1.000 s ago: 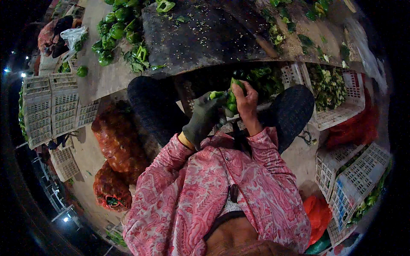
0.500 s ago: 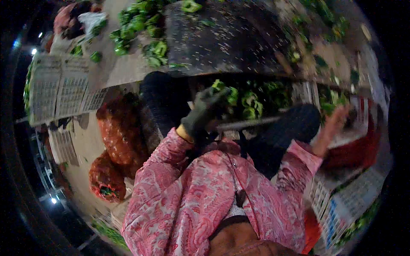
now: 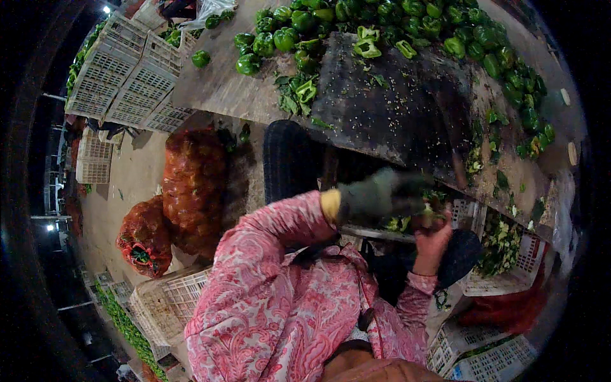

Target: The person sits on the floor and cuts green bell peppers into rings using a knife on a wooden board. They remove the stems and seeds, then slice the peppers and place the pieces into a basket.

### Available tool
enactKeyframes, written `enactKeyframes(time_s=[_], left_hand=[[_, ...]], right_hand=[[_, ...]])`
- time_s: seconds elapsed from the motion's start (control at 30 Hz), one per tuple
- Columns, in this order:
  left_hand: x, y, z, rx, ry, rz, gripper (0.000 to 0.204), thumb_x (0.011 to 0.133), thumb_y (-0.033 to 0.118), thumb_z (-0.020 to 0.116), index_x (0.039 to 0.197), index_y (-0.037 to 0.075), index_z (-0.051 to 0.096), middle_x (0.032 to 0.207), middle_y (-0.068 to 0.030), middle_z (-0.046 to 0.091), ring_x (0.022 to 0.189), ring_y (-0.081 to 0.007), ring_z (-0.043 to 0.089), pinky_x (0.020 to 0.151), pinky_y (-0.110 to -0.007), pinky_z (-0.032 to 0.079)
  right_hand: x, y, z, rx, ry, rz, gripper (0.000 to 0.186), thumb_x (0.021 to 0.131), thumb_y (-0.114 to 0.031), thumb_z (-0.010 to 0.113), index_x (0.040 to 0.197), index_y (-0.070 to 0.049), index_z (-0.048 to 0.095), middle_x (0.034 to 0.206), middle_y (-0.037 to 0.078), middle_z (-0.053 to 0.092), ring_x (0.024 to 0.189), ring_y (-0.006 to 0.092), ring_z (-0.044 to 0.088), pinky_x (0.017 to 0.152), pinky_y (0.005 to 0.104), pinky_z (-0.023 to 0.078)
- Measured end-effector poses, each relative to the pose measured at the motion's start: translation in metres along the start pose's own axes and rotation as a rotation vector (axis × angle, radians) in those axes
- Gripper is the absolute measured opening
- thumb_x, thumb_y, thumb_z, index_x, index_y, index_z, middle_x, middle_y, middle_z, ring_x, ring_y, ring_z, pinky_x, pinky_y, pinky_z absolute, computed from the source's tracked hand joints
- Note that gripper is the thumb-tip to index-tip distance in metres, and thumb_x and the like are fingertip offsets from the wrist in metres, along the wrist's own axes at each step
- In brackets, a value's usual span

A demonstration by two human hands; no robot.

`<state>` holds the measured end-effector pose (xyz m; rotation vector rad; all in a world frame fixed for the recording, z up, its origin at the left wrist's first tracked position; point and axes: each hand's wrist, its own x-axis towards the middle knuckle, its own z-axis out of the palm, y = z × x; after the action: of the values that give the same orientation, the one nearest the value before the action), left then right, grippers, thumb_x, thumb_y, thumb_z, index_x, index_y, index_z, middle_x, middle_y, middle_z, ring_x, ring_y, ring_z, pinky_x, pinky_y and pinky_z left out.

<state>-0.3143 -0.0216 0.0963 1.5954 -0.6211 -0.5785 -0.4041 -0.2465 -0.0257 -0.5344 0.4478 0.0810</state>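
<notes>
My left hand [image 3: 388,194], in a dark glove with a yellow cuff, is over the crate at my knees, its fingers smeared by motion. Close against it is my bare right hand [image 3: 433,240], with fingers curled round a small pale green thing [image 3: 431,218] too blurred to name. Beneath both hands, cut green pepper pieces [image 3: 400,224] show in the crate, mostly hidden. Past the crate lies a dark board [image 3: 388,102] strewn with seeds, with halved green peppers [image 3: 367,43] at its far edge.
Whole green peppers [image 3: 302,22] are heaped along the table's far side. White crates [image 3: 130,70] stand at left, near full red mesh sacks [image 3: 194,191]. At right, a crate of pale trimmings [image 3: 503,245] stands beside red cloth [image 3: 509,309].
My left hand has moved right across the crate. My right hand, which was raised and open at the right, has come inward to meet it and curled. The view has turned.
</notes>
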Motion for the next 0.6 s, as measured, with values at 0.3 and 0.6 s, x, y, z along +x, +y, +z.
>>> enactKeyframes(time_s=[0.3, 0.6], left_hand=[[0.001, -0.091, -0.258, 1.365, 0.332, -0.54, 0.038, 0.081, 0.031, 0.062, 0.111, 0.008, 0.061, 0.108, -0.02, 0.065, 0.097, -0.0369, 0.064, 0.082, -0.047, 0.051], [0.002, -0.102, -0.274, 1.243, 0.492, -0.601, 0.03, 0.087, 0.019, 0.053, 0.114, 0.009, 0.06, 0.106, -0.0213, 0.066, 0.095, -0.0407, 0.064, 0.081, -0.047, 0.051]], right_hand=[[-0.033, -0.187, -0.06, 0.445, -0.176, -0.522, 0.07, 0.096, -0.04, 0.052, 0.143, 0.003, 0.025, 0.144, 0.022, 0.035, 0.115, 0.0357, 0.049, 0.086, 0.0428, 0.049], [0.015, -0.101, -0.031, 0.013, 0.026, -0.292, 0.036, 0.1, -0.029, 0.047, 0.125, -0.002, 0.054, 0.112, 0.011, 0.063, 0.087, 0.018, 0.06, 0.064, 0.028, 0.05]])
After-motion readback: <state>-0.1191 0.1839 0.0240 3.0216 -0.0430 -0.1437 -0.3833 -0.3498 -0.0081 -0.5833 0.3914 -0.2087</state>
